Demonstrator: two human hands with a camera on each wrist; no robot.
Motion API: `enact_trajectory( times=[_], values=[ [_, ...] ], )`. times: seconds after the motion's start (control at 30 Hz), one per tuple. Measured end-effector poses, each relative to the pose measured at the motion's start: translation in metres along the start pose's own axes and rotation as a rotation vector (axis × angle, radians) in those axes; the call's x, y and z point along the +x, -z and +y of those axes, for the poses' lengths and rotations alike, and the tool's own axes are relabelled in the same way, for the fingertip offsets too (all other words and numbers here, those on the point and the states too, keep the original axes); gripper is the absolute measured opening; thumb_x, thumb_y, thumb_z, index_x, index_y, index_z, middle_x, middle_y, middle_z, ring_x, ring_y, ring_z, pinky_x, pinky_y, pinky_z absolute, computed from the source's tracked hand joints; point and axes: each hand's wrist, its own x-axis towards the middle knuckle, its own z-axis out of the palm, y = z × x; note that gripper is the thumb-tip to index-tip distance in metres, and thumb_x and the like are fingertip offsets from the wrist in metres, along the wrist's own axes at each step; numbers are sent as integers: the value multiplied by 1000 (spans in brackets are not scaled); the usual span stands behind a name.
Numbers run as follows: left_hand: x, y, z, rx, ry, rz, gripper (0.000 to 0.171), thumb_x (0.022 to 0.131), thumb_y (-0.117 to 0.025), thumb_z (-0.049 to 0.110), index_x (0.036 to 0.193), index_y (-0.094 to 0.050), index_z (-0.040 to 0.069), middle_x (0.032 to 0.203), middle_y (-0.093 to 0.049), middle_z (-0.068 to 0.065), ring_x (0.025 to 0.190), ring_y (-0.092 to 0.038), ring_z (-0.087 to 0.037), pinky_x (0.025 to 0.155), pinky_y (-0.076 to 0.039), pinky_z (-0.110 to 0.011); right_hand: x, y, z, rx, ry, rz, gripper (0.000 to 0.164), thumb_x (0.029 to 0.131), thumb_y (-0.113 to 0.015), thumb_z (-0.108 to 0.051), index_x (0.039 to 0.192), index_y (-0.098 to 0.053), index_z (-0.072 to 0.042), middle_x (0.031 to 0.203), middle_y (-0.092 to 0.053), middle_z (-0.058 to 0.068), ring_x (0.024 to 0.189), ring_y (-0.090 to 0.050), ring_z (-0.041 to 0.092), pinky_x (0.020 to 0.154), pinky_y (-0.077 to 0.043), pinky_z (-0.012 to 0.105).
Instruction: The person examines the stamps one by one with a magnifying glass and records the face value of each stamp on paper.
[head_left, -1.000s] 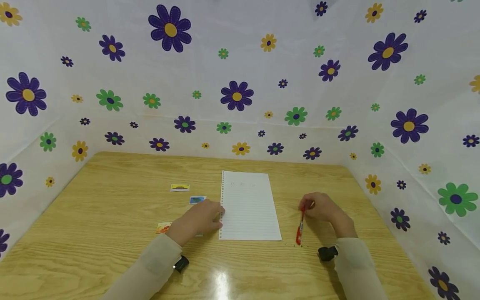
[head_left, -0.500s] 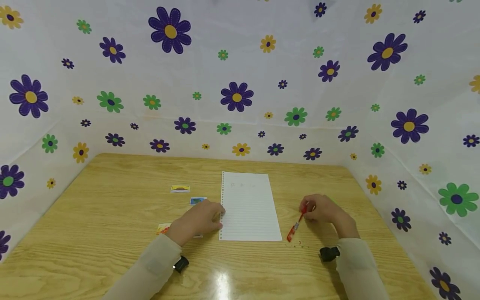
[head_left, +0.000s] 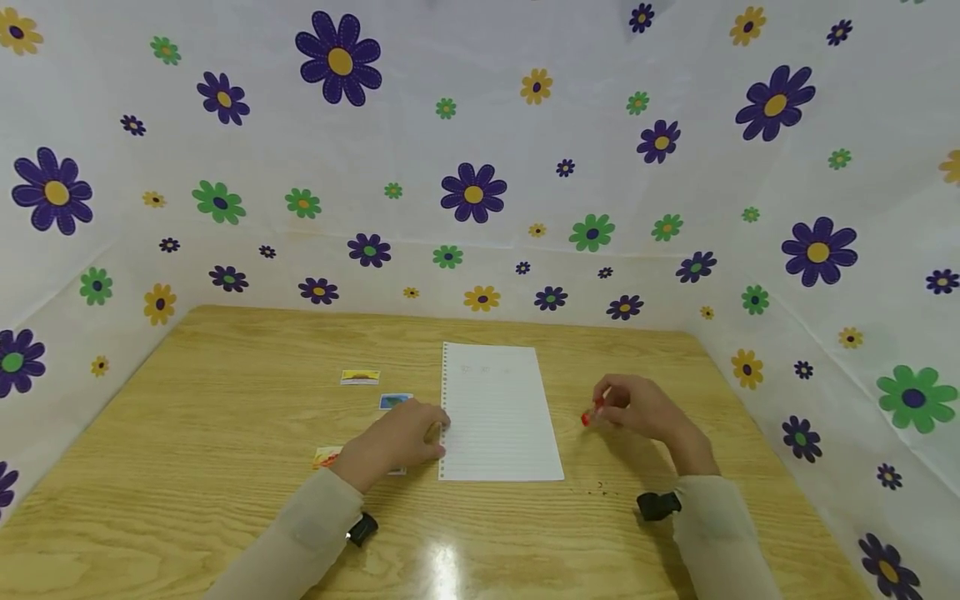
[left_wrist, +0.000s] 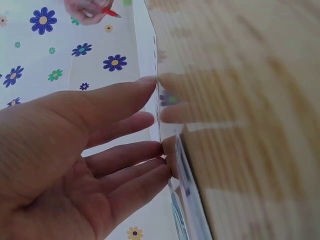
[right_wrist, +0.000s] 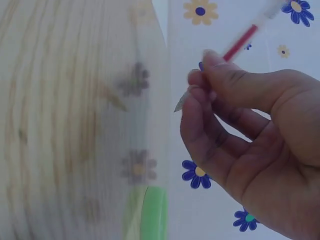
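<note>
My right hand (head_left: 637, 407) pinches a red pen (right_wrist: 241, 44) between thumb and fingers, a little right of the paper. Its metal tip shows past the fingertips in the right wrist view, and its clear barrel with a red core slants up behind the thumb. A lined sheet of paper (head_left: 498, 425) with punched holes lies on the table, bearing faint marks near its top. Along the sheet's left edge rests my left hand (head_left: 397, 437), its fingertips touching the edge and its fingers extended, as the left wrist view (left_wrist: 120, 150) shows.
Picture cards lie left of the paper: a yellow one (head_left: 361, 377), a blue one (head_left: 395, 401) and an orange one (head_left: 327, 457), partly covered by the left arm. Dark crumbs (head_left: 600, 492) dot the wooden table. A light-green object (right_wrist: 155, 215) shows in the right wrist view.
In the right hand the pen has turned: its lower end swung from pointing toward me to pointing left, toward the paper. The left hand and the paper have stayed put.
</note>
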Motion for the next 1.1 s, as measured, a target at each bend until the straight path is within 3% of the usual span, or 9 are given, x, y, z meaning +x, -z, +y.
enact_trajectory(
  times=[0.03, 0.13, 0.27, 0.37, 0.6, 0.77, 0.9, 1.0, 1.1],
  values=[
    [0, 0, 0, 6, 0, 3, 36, 89, -81, 12, 121, -72, 0, 123, -74, -16, 110, -70, -29, 108, -50, -50, 2, -1, -2, 11, 15, 15, 9, 95, -70, -2, 103, -65, -4, 78, -68, 10, 66, -56, 11, 58, -48, 23],
    [0, 0, 0, 21, -5, 0, 36, 89, -80, 11, 122, -71, -2, 114, -75, -16, 93, -67, -23, 101, -53, -46, 5, -3, -11, 33, 58, 68, 6, 97, -67, -2, 103, -64, -2, 73, -65, 11, 62, -54, 9, 55, -45, 22],
    [2, -1, 2, 40, -6, -4, 36, 90, -79, 10, 122, -71, -3, 97, -73, -11, 74, -49, -17, 78, -47, -38, 10, -5, -24, 81, 87, 112, 8, 99, -65, -3, 104, -62, 2, 74, -67, 10, 62, -54, 6, 56, -46, 20],
    [2, -3, 2, 52, -6, -14, 34, 91, -78, 10, 121, -70, -3, 94, -70, -9, 75, -50, -16, 76, -45, -36, 14, -8, -33, 151, 80, 105, 12, 100, -64, -4, 107, -61, 5, 78, -70, 13, 64, -58, 7, 59, -52, 21],
    [-2, -6, 1, 45, -25, -30, 28, 92, -76, 8, 117, -68, -4, 112, -71, -16, 97, -65, -27, 90, -54, -46, 26, -20, -50, 235, 63, 85, 16, 102, -63, -8, 109, -58, 6, 77, -69, 16, 65, -58, 10, 61, -54, 25],
    [-2, -9, 3, 77, -19, -24, 19, 93, -74, 8, 109, -69, -2, 102, -69, -12, 88, -58, -22, 81, -51, -44, 41, -31, -64, 258, 49, 78, 19, 104, -60, -12, 112, -53, 5, 83, -71, 23, 71, -64, 20, 66, -58, 30],
    [-1, -9, 6, 96, -10, -17, 15, 94, -74, 8, 105, -69, 0, 95, -66, -10, 81, -52, -20, 75, -48, -41, 54, -40, -68, 284, 34, 53, 22, 105, -60, -16, 111, -52, 3, 91, -73, 25, 77, -69, 33, 71, -63, 43],
    [-1, -7, 7, 88, -7, -16, 14, 93, -75, 8, 103, -69, 0, 93, -66, -8, 79, -50, -19, 74, -47, -39, 63, -44, -67, 298, 0, 37, 23, 104, -62, -19, 109, -53, 1, 95, -74, 22, 79, -71, 32, 74, -64, 43],
    [-1, -7, 8, 80, -9, -19, 12, 92, -76, 7, 99, -69, 1, 89, -66, -7, 77, -49, -18, 72, -46, -38, 69, -46, -67, 291, -72, 47, 22, 102, -65, -21, 106, -54, -2, 94, -74, 18, 76, -69, 23, 75, -63, 34]
  ],
)
